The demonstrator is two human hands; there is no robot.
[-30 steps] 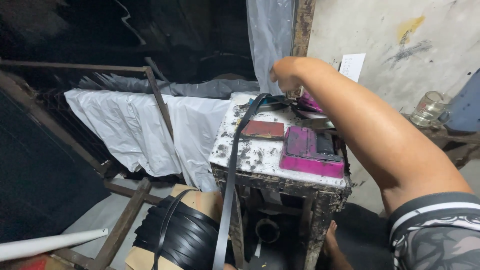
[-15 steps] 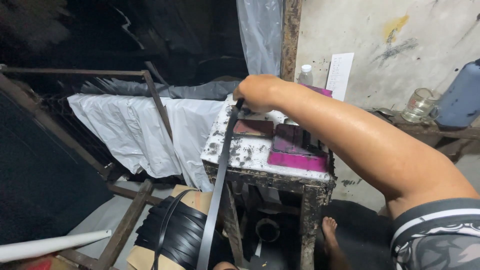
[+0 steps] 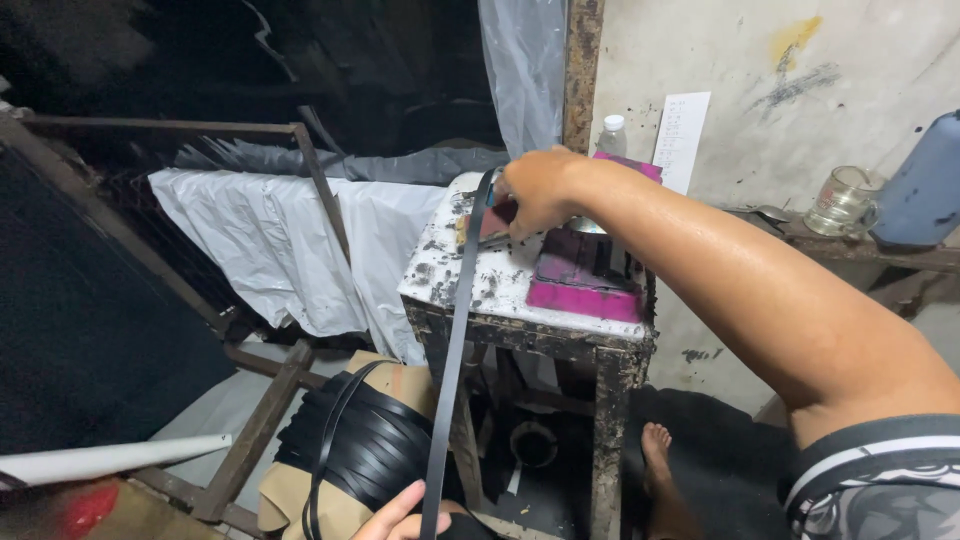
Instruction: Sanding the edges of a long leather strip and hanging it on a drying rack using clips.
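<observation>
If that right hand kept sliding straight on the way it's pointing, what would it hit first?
The right hand points leftward across the stool top, so it would likely meet the black strap at its fingertips first. Beyond lies draped white plastic sheet, though depth is unclear.

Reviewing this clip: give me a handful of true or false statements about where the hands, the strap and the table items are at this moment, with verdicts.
1. The right hand rests on top of the small stained table, at the upper end of the black strap. True.
2. The strap lies coiled flat on the tabletop. False: it runs taut from the tabletop down to the left hand at the lower edge.
3. A magenta block sits on the table by the right hand. True.
4. The glass mug stands on the stained table. False: it is on a shelf by the wall.
5. A bundle of black straps lies below the table. True.
</observation>
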